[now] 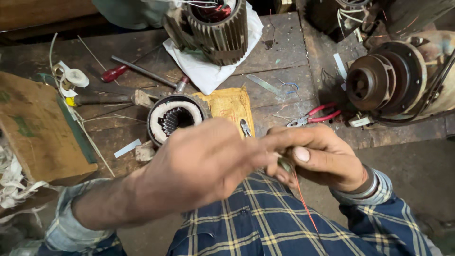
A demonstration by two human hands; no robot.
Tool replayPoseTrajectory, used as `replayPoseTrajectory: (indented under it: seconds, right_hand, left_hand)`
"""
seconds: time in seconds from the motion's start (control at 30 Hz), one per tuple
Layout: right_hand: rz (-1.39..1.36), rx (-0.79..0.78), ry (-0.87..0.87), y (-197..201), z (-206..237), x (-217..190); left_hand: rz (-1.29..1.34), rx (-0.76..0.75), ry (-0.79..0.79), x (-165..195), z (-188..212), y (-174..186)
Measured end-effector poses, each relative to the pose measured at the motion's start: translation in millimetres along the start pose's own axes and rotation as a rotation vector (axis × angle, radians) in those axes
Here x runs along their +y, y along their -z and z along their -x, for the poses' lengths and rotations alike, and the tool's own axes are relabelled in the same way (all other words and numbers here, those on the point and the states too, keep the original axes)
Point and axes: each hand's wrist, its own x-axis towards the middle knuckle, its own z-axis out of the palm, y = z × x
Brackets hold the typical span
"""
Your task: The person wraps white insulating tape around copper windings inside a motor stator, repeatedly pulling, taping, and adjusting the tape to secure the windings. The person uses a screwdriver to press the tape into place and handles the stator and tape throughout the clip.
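Fingers of my right hand [318, 156] are closed, thumb against forefinger, pinching a thin orange-red wire [303, 196] just below the thumbnail; the wire runs down and to the right from that pinch, across my blue-and-yellow plaid shirt [265, 223]. My left hand [204, 166] lies directly before the right, blurred, its extended fingers [265, 144] meeting the right hand at the pinch; I cannot tell whether they grip the wire or only touch it.

Beyond the hands, on the worn wooden surface [279, 57], a small round stator [174, 118] with white insulation sits just above the left knuckles, beside a yellow cloth [232, 102]. Red-handled pliers [313, 116] lie near, above the right hand. Farther back: a red-handled screwdriver [137, 70], a hammer [109, 98], a roll of white tape [71, 78], and a finned motor housing [218, 28] on a white cloth [204, 71]. A rusty motor [393, 78] stands at the right; a cardboard-coloured block [35, 128] lies at the left.

The finned housing is cut off by the top edge, the rusty motor by the right. The small piece held between the right fingertips is too blurred to identify.
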Motion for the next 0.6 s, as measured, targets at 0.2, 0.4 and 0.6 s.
replayPoseTrajectory:
  seconds: [0.2,0.4,0.6]
  right_hand:
    - [-0.041,0.116,0.126,9,-9,5]
    - [0.621,0.27,0.649,17,-12,26]
    - [0.365,0.493,0.968,20,-52,63]
  left_hand:
    - [0.281,0.042,0.345,-11,-9,-1]
    - [0.582,0.035,0.661,-6,-15,-8]
    - [0.946,0.224,0.671,-3,-20,-30]
